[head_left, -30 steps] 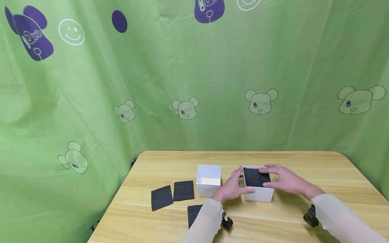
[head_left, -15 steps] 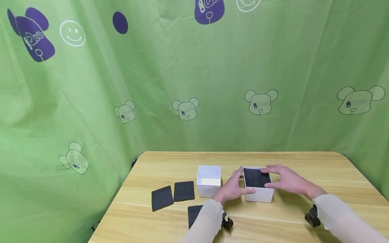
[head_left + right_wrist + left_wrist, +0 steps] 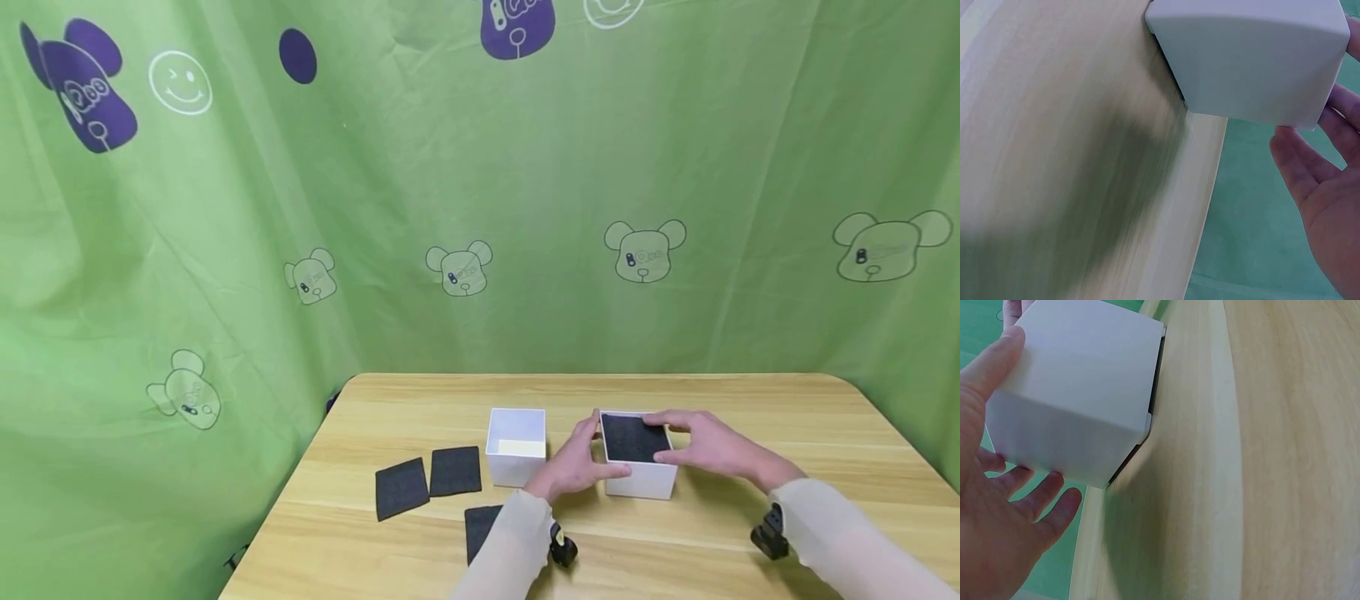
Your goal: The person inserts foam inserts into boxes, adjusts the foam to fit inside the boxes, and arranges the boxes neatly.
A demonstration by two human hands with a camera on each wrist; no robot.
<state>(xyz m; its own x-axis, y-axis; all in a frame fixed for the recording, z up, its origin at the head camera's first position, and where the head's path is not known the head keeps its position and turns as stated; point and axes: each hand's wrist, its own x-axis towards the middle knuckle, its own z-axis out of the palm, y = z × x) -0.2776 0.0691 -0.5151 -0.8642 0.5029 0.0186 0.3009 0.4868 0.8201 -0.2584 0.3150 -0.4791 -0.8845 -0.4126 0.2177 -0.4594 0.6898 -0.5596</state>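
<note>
A square white box stands on the table in the head view, with a black square pad lying flat in its opening. My left hand holds the box at its left side; in the left wrist view the thumb lies on one wall and the other fingers spread along another side. Over the right rim reaches my right hand, its fingers and thumb at the pad's right edge. The right wrist view shows loosely bent fingers by the box rim; some fingertips are hidden behind the box.
A second white box, uncovered, stands left of the first. Two black square pads lie farther left, one beside the other. Another black pad is partly hidden by the left forearm. A green curtain hangs behind the wooden table.
The fingers of my right hand have drawn back slightly to the right over the pad. My left hand and the box stay in place.
</note>
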